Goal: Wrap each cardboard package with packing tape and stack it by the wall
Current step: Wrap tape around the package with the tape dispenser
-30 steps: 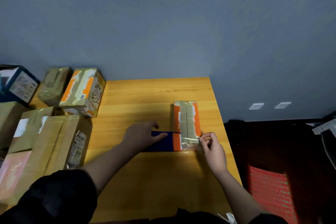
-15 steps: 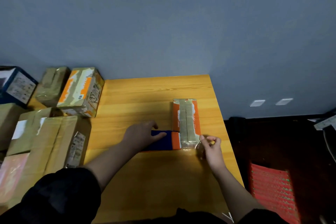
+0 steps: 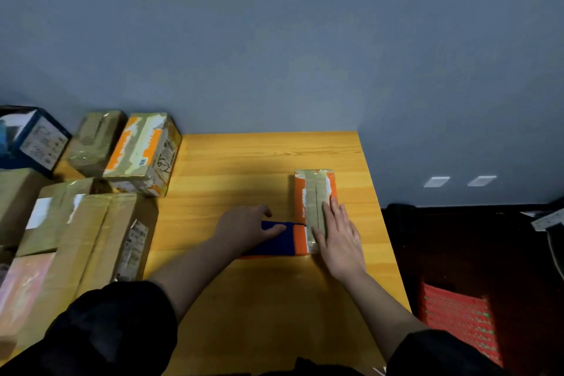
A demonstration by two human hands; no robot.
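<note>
Head view, scanning left to right: taped cardboard boxes (image 3: 76, 223) are crowding the table's left side, with an orange-and-white box (image 3: 143, 152) and a blue box (image 3: 33, 137) sitting nearest the grey wall (image 3: 274, 40). At centre, the left hand (image 3: 244, 227) is resting, fingers relaxed and lying flat, on the dark blue part of the package (image 3: 314, 207), steadying it against the wooden table (image 3: 244, 168). The package itself is lying just ahead of both hands, its orange section running lengthwise away from the person toward the wall, already striped with packing tape (image 3: 314, 192). The right hand (image 3: 338, 238) is lying spread and flat over the near end of that tape, fingers straight and pointing up the long axis, apparently smoothing the strip down. It is the nearer hand to the taped top.

Judged from here, a press along the strip is running parallel to the long axis. The package's right side is sitting close to the table's right edge, beyond which the dark floor and a red ribbed object (image 3: 460, 323) are showing, so sideways room is scant there. Bare tabletop is lying open between the package and the wall, and between it and the stacked boxes.
</note>
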